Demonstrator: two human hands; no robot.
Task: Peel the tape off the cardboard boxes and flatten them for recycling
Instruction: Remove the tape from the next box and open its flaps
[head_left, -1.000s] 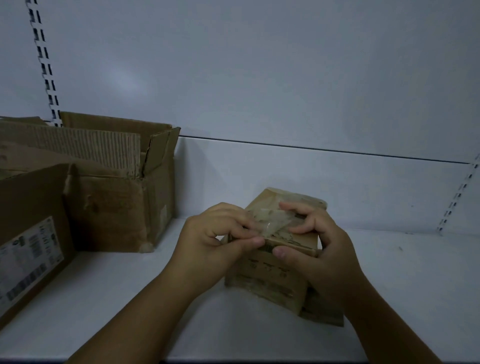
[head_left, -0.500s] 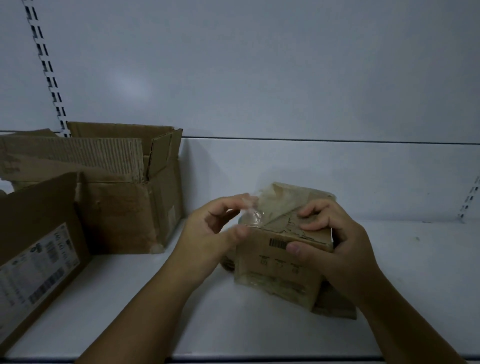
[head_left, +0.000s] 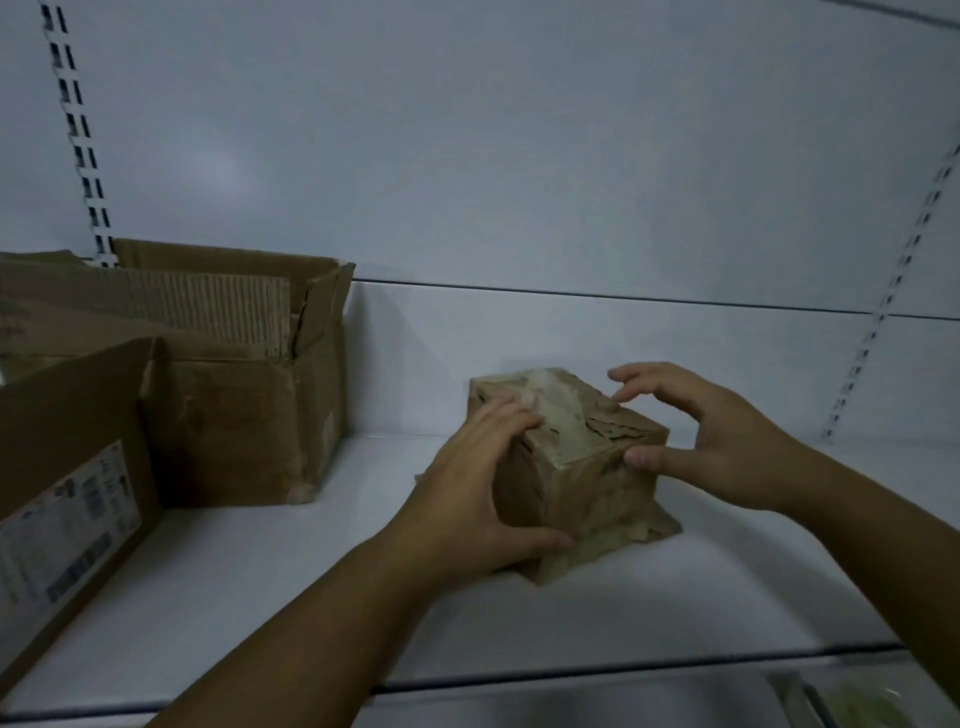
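Observation:
A small worn cardboard box stands on the white shelf with one corner turned toward me. Clear tape runs across its top, with a crumpled loose end at the far left edge. My left hand grips the box's left side, fingers over the top edge by the loose tape and thumb low on the near face. My right hand arches over the right side. Its thumb presses the near top edge and its index fingertip touches the torn top.
A large open cardboard box stands at the back left, and a labelled box sits nearer at the left edge. Slotted uprights run up the back wall. The shelf's front edge lies below the hands.
The small box has been turned so a corner faces me. My left hand has left its pinch on the tape and now grasps the box's left side. My right hand's fingers have lifted.

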